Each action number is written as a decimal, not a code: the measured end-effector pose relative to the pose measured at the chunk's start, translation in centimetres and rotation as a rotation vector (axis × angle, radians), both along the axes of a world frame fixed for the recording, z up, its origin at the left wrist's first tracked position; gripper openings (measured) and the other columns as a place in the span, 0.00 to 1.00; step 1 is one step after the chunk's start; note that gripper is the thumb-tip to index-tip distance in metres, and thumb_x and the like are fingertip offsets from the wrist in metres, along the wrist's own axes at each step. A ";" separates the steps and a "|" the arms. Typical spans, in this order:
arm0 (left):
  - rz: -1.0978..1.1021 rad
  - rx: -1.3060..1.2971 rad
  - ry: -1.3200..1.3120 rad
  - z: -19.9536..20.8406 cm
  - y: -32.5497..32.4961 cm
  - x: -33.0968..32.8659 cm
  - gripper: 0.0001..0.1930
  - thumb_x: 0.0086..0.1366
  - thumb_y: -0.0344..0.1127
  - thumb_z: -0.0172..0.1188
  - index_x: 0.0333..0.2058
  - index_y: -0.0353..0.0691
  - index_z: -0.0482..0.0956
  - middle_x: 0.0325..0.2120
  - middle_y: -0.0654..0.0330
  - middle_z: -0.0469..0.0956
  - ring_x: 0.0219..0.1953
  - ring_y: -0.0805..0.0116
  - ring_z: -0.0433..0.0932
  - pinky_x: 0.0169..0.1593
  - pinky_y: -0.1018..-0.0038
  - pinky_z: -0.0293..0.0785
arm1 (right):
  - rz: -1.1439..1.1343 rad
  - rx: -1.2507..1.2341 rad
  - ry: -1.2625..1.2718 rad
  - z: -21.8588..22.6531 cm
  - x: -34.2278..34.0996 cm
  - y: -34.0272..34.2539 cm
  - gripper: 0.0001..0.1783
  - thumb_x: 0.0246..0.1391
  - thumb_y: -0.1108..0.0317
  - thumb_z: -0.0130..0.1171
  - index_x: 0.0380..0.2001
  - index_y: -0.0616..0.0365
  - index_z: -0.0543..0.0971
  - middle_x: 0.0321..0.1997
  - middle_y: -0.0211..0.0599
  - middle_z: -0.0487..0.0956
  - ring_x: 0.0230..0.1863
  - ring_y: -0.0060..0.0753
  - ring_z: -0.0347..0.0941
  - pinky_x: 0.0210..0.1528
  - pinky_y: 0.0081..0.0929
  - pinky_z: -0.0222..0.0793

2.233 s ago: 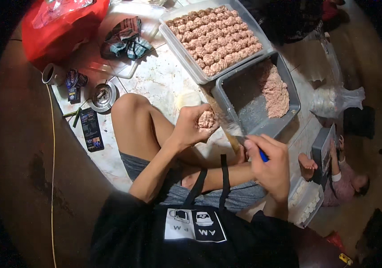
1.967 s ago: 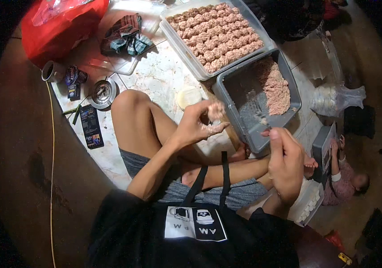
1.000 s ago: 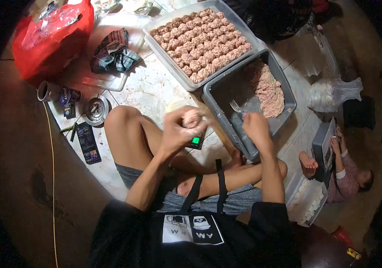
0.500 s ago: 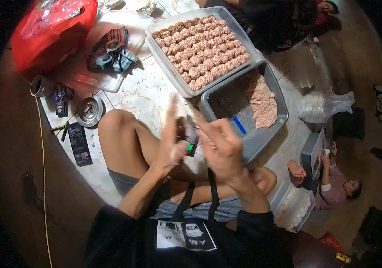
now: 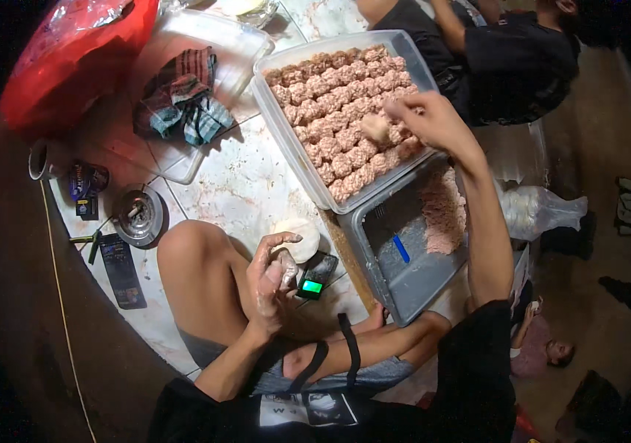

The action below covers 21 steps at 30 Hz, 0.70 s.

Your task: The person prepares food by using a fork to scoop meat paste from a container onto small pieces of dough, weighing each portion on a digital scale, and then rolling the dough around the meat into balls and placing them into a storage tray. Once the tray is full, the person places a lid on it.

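My right hand (image 5: 437,125) reaches over a clear plastic tub (image 5: 262,96) filled with rows of textured pink lumps (image 5: 345,140). A paler lump of pink mixture (image 5: 377,128), blurred, is at its curled fingertips. My left hand (image 5: 273,284) is held above my lap with thumb and fingers apart. Whitish residue coats its palm and it holds nothing I can make out. Beside it stands a small black scale (image 5: 317,275) with a lit green display and a white round plate (image 5: 297,238).
A grey tub (image 5: 422,284) holds pink mixture (image 5: 445,214) and a blue-handled tool (image 5: 401,249). To the left are an ashtray (image 5: 138,214), a mug (image 5: 46,161), a checked cloth (image 5: 186,100) on a clear lid (image 5: 253,44) and a red bag (image 5: 72,74). Other people (image 5: 515,66) sit nearby.
My right hand has swung from beside the left one up and right over the lumps. My left hand has dropped slightly and opened. The view has shifted, and the scale shows more fully.
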<state>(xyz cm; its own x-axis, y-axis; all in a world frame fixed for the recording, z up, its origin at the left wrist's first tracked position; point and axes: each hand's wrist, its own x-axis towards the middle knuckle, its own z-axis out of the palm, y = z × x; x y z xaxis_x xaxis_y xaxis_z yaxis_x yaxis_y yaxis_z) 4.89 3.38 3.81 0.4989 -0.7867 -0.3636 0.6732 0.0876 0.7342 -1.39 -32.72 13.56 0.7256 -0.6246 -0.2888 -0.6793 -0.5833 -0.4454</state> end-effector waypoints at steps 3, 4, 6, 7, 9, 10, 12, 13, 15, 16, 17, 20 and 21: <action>-0.020 0.026 0.058 -0.5 -0.3 -0.4 0.44 0.66 0.72 0.55 0.55 0.28 0.74 0.20 0.72 0.66 0.18 0.84 0.57 0.22 0.82 0.53 | 0.086 -0.330 0.028 -1.4 2.5 -0.4 0.16 0.62 0.58 0.67 0.40 0.61 0.87 0.41 0.54 0.86 0.35 0.52 0.84 0.43 0.44 0.76; -0.042 0.034 0.015 -0.3 -0.3 0.0 0.42 0.68 0.71 0.54 0.52 0.29 0.76 0.20 0.72 0.66 0.17 0.83 0.57 0.22 0.81 0.53 | 0.035 -0.337 -0.072 -0.7 2.7 0.2 0.18 0.60 0.56 0.68 0.43 0.60 0.86 0.42 0.54 0.86 0.35 0.52 0.84 0.43 0.44 0.77; -0.041 0.047 0.010 -1.1 0.2 0.0 0.41 0.68 0.71 0.53 0.51 0.29 0.77 0.19 0.72 0.66 0.17 0.83 0.57 0.22 0.80 0.52 | -0.001 -0.343 -0.122 -0.3 2.8 1.2 0.24 0.58 0.54 0.70 0.52 0.58 0.84 0.45 0.55 0.86 0.37 0.51 0.84 0.46 0.41 0.78; -0.041 0.048 0.001 -1.4 0.5 0.0 0.41 0.68 0.71 0.53 0.50 0.29 0.78 0.19 0.72 0.66 0.17 0.82 0.57 0.22 0.80 0.52 | 0.000 -0.331 -0.119 -1.1 2.6 1.1 0.24 0.58 0.54 0.70 0.52 0.58 0.84 0.45 0.55 0.86 0.37 0.51 0.84 0.46 0.41 0.78; -0.054 0.057 0.006 -1.0 0.2 0.0 0.40 0.68 0.71 0.53 0.49 0.30 0.78 0.18 0.72 0.65 0.17 0.82 0.57 0.22 0.80 0.52 | 0.074 -0.266 -0.184 -2.0 1.8 0.4 0.24 0.58 0.54 0.70 0.51 0.58 0.85 0.48 0.55 0.86 0.40 0.52 0.84 0.48 0.41 0.79; -0.069 0.069 0.004 -0.8 0.1 -0.1 0.40 0.68 0.71 0.53 0.48 0.30 0.79 0.18 0.73 0.65 0.17 0.82 0.57 0.22 0.80 0.51 | 0.112 -0.270 -0.134 -2.5 1.2 0.6 0.22 0.58 0.56 0.69 0.51 0.57 0.85 0.51 0.51 0.85 0.46 0.51 0.84 0.52 0.41 0.79; -0.073 0.067 -0.011 -0.8 -0.2 -0.3 0.40 0.68 0.71 0.53 0.48 0.30 0.79 0.17 0.73 0.64 0.17 0.82 0.57 0.22 0.80 0.51 | 0.228 -0.387 -0.076 -3.6 1.3 1.3 0.21 0.58 0.58 0.68 0.52 0.56 0.84 0.52 0.48 0.84 0.49 0.51 0.82 0.54 0.42 0.78; -0.076 0.070 -0.028 -0.8 -0.2 -0.4 0.39 0.67 0.70 0.53 0.47 0.31 0.80 0.17 0.73 0.64 0.17 0.82 0.57 0.22 0.80 0.51 | 0.345 -0.500 -0.019 -4.1 1.1 1.5 0.21 0.58 0.60 0.67 0.53 0.55 0.84 0.53 0.46 0.82 0.52 0.50 0.81 0.55 0.42 0.78; -0.076 0.066 -0.024 -0.8 0.0 -0.4 0.38 0.68 0.69 0.53 0.47 0.31 0.80 0.17 0.73 0.64 0.17 0.82 0.57 0.22 0.80 0.51 | 0.373 -0.438 -0.044 -4.5 0.9 1.6 0.17 0.58 0.65 0.66 0.50 0.55 0.83 0.52 0.43 0.80 0.54 0.50 0.79 0.55 0.44 0.77; -0.081 0.066 -0.016 -0.8 0.1 -0.3 0.37 0.68 0.68 0.54 0.47 0.31 0.80 0.17 0.73 0.64 0.17 0.82 0.57 0.22 0.79 0.51 | 0.390 -0.423 -0.044 -4.4 0.5 1.3 0.15 0.58 0.66 0.66 0.47 0.57 0.82 0.51 0.43 0.81 0.53 0.51 0.79 0.54 0.45 0.76; -0.079 0.065 -0.016 -0.7 0.2 -0.2 0.37 0.68 0.68 0.54 0.47 0.31 0.80 0.17 0.73 0.64 0.17 0.82 0.57 0.22 0.79 0.51 | 0.404 -0.404 -0.042 -4.2 0.0 1.2 0.13 0.57 0.68 0.66 0.45 0.58 0.81 0.50 0.43 0.81 0.51 0.52 0.79 0.54 0.45 0.76; -0.091 0.056 0.044 -0.8 0.5 0.1 0.32 0.69 0.64 0.54 0.47 0.34 0.81 0.20 0.72 0.69 0.22 0.84 0.61 0.27 0.81 0.52 | 0.299 -0.374 0.022 -3.5 -1.0 0.9 0.13 0.56 0.69 0.68 0.43 0.61 0.80 0.47 0.45 0.82 0.49 0.55 0.79 0.52 0.47 0.75; -0.089 0.051 0.026 -0.9 0.6 0.1 0.32 0.69 0.64 0.54 0.47 0.34 0.81 0.20 0.72 0.69 0.22 0.84 0.61 0.27 0.81 0.52 | 0.215 -0.306 0.063 -3.3 -1.3 0.8 0.16 0.55 0.68 0.69 0.46 0.60 0.80 0.46 0.46 0.82 0.48 0.56 0.79 0.52 0.47 0.75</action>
